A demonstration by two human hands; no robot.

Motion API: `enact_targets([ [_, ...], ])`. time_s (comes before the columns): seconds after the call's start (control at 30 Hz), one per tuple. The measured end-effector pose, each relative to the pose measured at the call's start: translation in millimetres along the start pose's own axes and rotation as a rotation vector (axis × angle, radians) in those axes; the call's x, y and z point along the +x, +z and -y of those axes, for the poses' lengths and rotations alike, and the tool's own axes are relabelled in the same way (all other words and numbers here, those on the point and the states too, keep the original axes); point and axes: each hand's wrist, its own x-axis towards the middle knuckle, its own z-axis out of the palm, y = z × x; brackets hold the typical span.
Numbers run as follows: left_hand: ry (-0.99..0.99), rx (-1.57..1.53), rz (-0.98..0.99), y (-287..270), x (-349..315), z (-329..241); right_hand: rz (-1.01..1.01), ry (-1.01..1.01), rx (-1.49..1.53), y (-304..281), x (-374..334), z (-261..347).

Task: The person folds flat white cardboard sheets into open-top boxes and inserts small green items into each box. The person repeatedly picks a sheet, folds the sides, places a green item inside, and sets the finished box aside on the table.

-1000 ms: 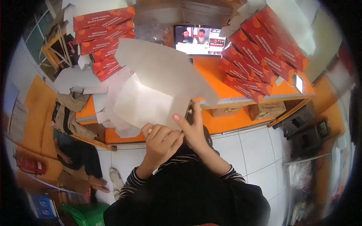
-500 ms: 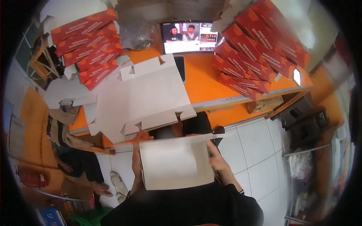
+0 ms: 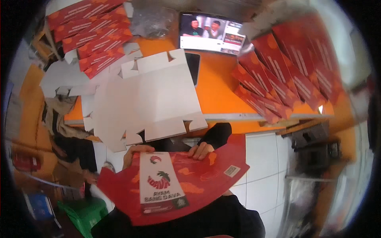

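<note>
Over my lap I hold a red cardboard box (image 3: 198, 188), its printed outside facing up, with a white panel and orange patches; its side flaps spread outward. My left hand (image 3: 136, 153) grips the far edge left of the white panel, fingers bent over it. My right hand (image 3: 201, 151) is closed on the same edge to the right, fingertips on the printed face. The thumbs are hidden. Just beyond my hands, a stack of flat white box blanks (image 3: 149, 95) overhangs the table's near edge.
Red folded boxes (image 3: 97, 37) overlap at the far left of the orange table (image 3: 218, 87); more red boxes (image 3: 274, 75) fan out at right. A lit screen (image 3: 210, 33) stands at the back, near a dark flat device (image 3: 193, 67). Someone in dark clothes (image 3: 77, 152) is at left.
The box has turned over: its white inside faced up before, its red outside does now. My hands have gone from its sides to its far edge. The view has shifted slightly.
</note>
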Motion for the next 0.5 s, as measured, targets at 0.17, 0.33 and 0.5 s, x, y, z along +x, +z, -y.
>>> enact_targets([
  [0.17, 0.165, -0.087, -0.08, 7.1, 5.9, -16.4, -0.176, 0.418, -0.032, 46.8, 71.7, 2.4],
  [0.33, 0.392, -0.191, -0.134, 12.9, 15.9, -40.2, -0.256, 0.835, -0.174, 51.4, 97.6, -2.6],
  [0.5, 0.493, -0.275, -0.06, 6.9, 46.9, -49.9, -0.027, 0.774, -0.139, 42.4, 136.6, -6.7],
])
